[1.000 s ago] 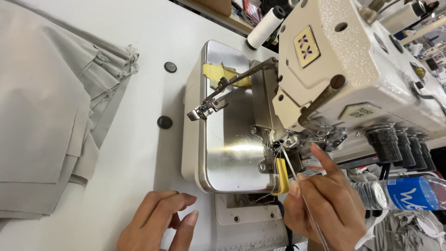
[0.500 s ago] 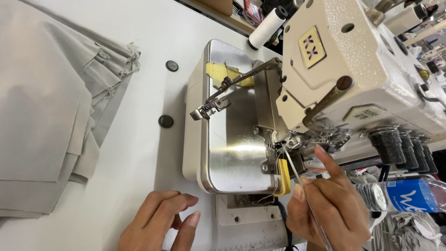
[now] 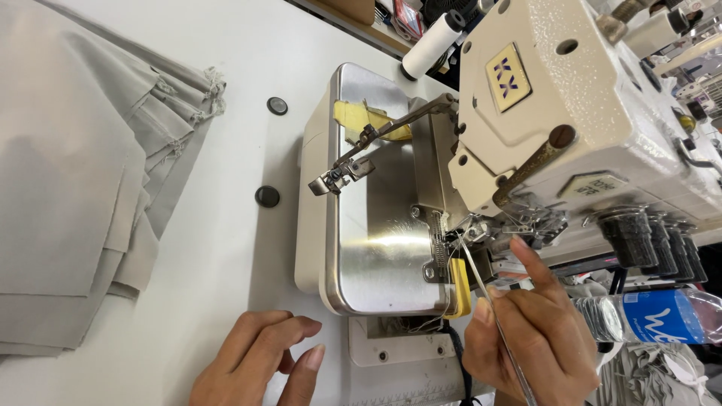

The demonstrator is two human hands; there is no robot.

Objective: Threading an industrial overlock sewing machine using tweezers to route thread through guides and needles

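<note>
Tweezers (image 3: 500, 331) were pinched in the right hand (image 3: 526, 338), tips at the needle area (image 3: 460, 239) of the serger (image 3: 571, 120); left hand (image 3: 259, 365) lay loosely curled, empty, on the tabletop (image 3: 241, 248); tips best kept steady, thread grabbed near its end.

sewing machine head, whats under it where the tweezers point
Under the sewing machine head, the tweezers in the right hand reach thin threads by the steel plate. The needle itself is hidden by the head.

Yellow sq. label w/ blue marks (image 3: 505, 77) on machine head top; blue-labelled clear bottle (image 3: 654, 316) lower right.
</note>
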